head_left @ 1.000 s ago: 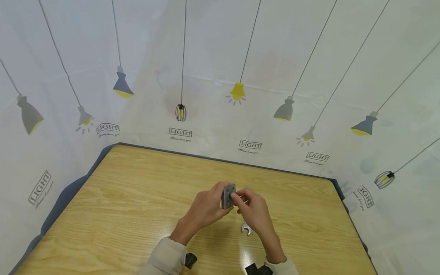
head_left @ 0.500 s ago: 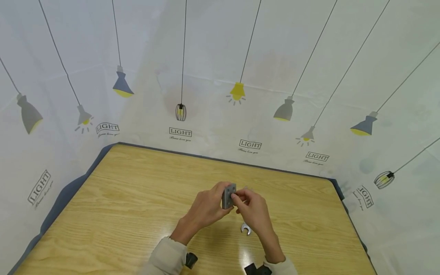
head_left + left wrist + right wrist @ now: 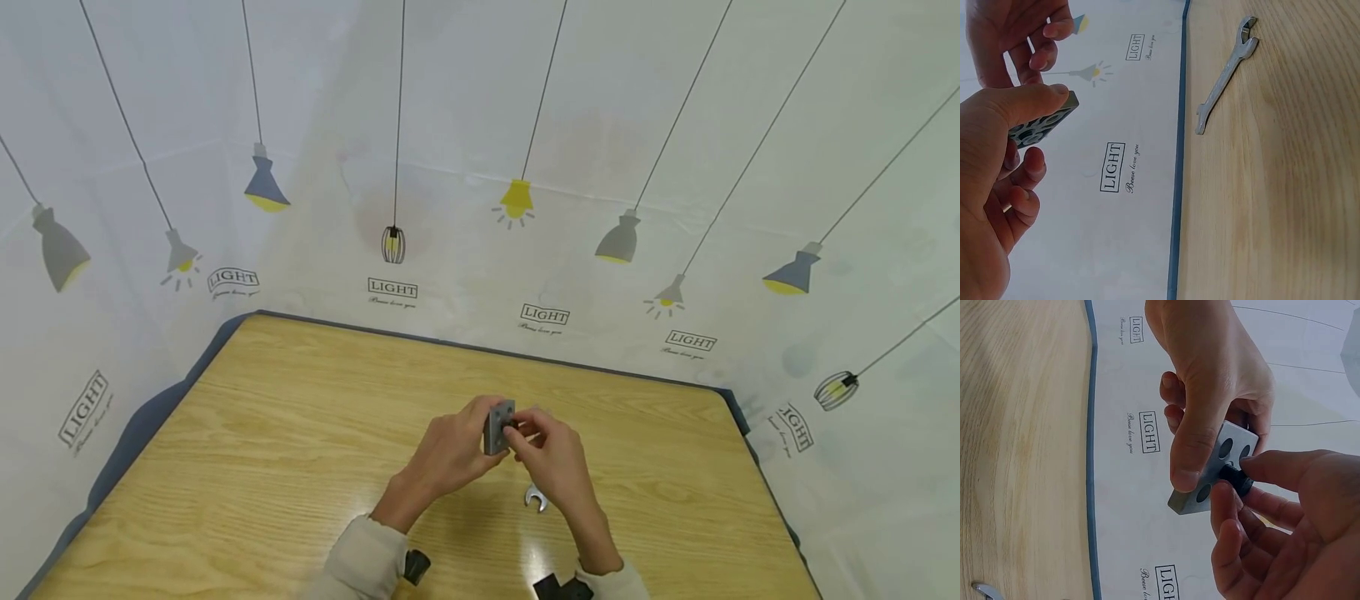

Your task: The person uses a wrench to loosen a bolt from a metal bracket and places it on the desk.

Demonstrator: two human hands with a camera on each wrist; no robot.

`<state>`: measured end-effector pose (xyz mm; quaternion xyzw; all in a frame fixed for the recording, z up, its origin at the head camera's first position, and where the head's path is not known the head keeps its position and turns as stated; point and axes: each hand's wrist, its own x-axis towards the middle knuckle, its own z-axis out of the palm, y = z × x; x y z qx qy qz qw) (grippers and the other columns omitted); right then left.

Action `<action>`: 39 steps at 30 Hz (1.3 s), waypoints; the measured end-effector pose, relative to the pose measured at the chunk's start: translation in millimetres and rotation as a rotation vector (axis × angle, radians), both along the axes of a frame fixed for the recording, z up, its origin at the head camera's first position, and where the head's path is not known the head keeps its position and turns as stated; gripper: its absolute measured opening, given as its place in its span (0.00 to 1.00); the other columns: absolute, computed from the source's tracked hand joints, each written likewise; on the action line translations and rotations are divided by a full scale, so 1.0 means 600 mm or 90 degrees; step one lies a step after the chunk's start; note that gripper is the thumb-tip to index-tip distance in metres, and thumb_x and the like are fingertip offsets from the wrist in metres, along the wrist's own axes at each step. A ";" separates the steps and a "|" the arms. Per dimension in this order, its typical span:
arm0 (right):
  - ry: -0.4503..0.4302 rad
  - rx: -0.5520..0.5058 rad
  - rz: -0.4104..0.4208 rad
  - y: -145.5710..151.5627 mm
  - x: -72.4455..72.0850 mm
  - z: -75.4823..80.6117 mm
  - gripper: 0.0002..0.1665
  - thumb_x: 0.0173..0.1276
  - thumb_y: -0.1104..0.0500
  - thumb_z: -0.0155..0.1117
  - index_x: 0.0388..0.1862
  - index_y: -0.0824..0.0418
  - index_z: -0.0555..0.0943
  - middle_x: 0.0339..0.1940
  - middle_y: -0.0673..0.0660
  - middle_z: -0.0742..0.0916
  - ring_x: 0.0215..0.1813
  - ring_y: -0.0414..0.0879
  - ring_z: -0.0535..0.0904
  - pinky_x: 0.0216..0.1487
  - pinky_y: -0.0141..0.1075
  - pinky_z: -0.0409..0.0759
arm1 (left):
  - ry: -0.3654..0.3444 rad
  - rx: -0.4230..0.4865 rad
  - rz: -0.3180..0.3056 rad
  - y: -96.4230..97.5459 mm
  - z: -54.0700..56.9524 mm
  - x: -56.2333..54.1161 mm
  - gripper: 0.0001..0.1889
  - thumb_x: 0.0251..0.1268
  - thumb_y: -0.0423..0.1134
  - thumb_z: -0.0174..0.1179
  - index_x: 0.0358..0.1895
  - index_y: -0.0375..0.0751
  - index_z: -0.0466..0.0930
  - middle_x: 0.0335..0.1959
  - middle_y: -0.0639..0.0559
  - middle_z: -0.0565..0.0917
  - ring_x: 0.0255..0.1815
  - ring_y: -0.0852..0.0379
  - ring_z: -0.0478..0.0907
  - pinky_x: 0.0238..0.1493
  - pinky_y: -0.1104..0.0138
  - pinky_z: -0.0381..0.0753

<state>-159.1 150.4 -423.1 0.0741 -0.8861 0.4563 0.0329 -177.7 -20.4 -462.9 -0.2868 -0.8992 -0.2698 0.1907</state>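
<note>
My left hand [image 3: 450, 454] grips a grey metal block [image 3: 1215, 467] with several round holes in its face. Its thumb lies along the block's edge in the right wrist view. At that face, my right hand [image 3: 558, 462] pinches a black bolt [image 3: 1239, 482] between thumb and fingers. The bolt's thick head stands out from the block, with a narrower part at the block's surface. Both hands hold these parts up above the table. Seen from the left wrist, the block [image 3: 1047, 125] is partly covered by the left thumb and fingers.
An open-ended wrench [image 3: 1225, 78] lies on the wooden table [image 3: 300, 400], below the right hand in the head view. A white sheet [image 3: 465, 125] printed with lamps surrounds the table's back and sides. Each wrist carries a small black device [image 3: 416, 567].
More of the dark bolt now shows between the right fingers and the block's face. Right fingertips have shifted slightly; the left hand and block stay almost still.
</note>
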 end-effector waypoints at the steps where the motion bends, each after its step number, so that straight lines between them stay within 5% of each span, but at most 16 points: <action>1: 0.003 0.002 0.000 0.000 0.000 0.000 0.10 0.67 0.60 0.68 0.46 0.59 0.85 0.31 0.55 0.87 0.24 0.40 0.81 0.25 0.33 0.77 | 0.001 0.000 0.001 0.000 0.000 0.000 0.35 0.55 0.45 0.74 0.64 0.41 0.68 0.49 0.50 0.83 0.28 0.64 0.79 0.27 0.71 0.77; 39: 0.098 0.064 0.027 0.005 0.000 -0.003 0.12 0.63 0.65 0.71 0.46 0.58 0.85 0.36 0.55 0.88 0.30 0.41 0.82 0.33 0.33 0.80 | 0.005 0.007 0.005 0.002 0.001 -0.001 0.35 0.54 0.45 0.75 0.63 0.39 0.69 0.49 0.48 0.84 0.28 0.63 0.80 0.27 0.71 0.77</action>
